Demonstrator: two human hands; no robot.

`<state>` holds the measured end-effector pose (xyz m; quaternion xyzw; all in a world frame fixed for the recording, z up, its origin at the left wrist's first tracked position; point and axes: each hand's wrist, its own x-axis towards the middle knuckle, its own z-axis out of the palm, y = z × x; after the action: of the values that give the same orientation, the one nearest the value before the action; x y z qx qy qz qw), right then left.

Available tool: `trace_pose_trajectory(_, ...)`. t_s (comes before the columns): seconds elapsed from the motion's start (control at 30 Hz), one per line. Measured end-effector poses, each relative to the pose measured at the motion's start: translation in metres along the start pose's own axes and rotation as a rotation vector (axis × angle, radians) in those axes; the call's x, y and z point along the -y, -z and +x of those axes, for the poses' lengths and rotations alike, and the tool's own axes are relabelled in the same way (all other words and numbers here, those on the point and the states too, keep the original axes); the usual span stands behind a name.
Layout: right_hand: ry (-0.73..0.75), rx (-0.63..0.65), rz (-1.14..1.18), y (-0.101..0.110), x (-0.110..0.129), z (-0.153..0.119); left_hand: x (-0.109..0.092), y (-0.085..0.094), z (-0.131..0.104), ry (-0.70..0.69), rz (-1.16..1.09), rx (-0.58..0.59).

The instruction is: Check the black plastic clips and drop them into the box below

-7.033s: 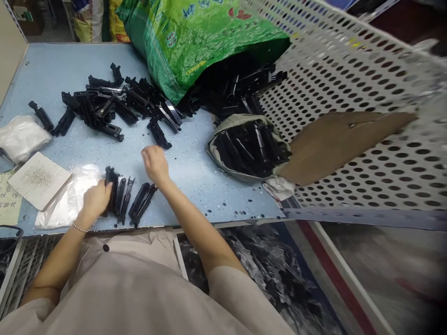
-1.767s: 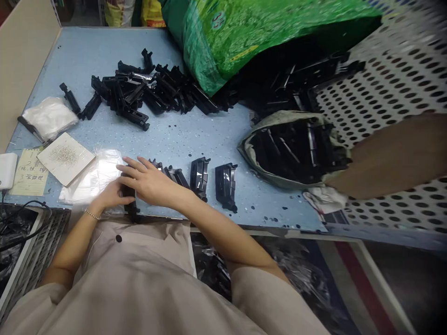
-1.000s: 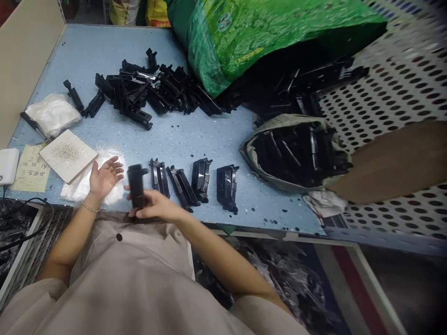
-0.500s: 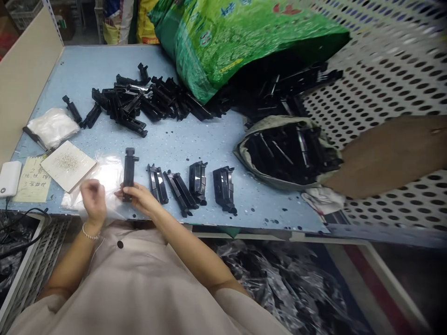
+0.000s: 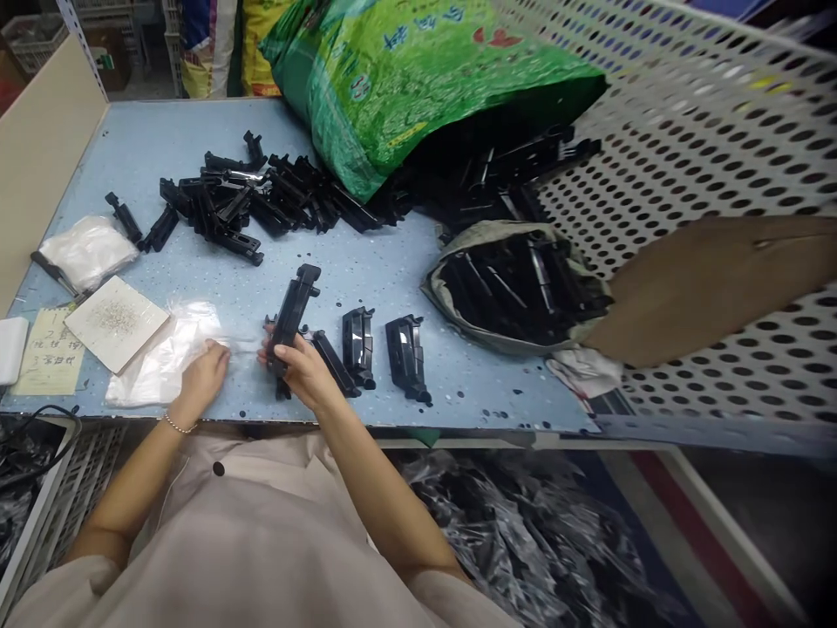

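Note:
My right hand is closed around a long black plastic part, held tilted above the table. Its fingers hide part of another black piece lying behind it. My left hand pinches the edge of a clear plastic bag, which stretches toward the right hand. Under and beside the left hand lies a stack of clear plastic bags. Right of the held part, more black plastic parts rest in a row: a slanted one, an upright one and another.
Loose black parts are heaped at the back, beside a green sack spilling more. A cloth bag of black parts stands right. At left are a white tile, a handwritten note and a white plastic bundle.
My right hand has moved right with the black part, now tilted and over the row's left end. My left hand has moved right and now pinches a clear bag. The view has shifted slightly.

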<state>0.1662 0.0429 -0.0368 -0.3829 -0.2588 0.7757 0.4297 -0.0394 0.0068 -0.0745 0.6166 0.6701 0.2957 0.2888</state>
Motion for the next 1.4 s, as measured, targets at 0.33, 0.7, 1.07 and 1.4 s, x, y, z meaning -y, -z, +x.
trace_pose_trajectory(0.33,-0.146,0.359,0.004,-0.002,-0.014,-0.014,-0.007,0.005,0.007,0.079,-0.760,-0.033)
trace_pose_trajectory(0.7,-0.086,0.282,0.073,0.020,-0.013,-0.013,-0.013,0.022,0.004,-0.076,-0.610,-0.187)
trace_pose_trajectory(1.07,-0.031,0.129,-0.107,0.036,-0.002,-0.028,-0.030,0.029,0.025,-0.207,-0.038,-0.082)
trace_pose_trajectory(1.4,-0.280,0.365,0.140,0.041,0.003,-0.084,-0.045,-0.012,0.028,-0.566,0.068,-0.219)
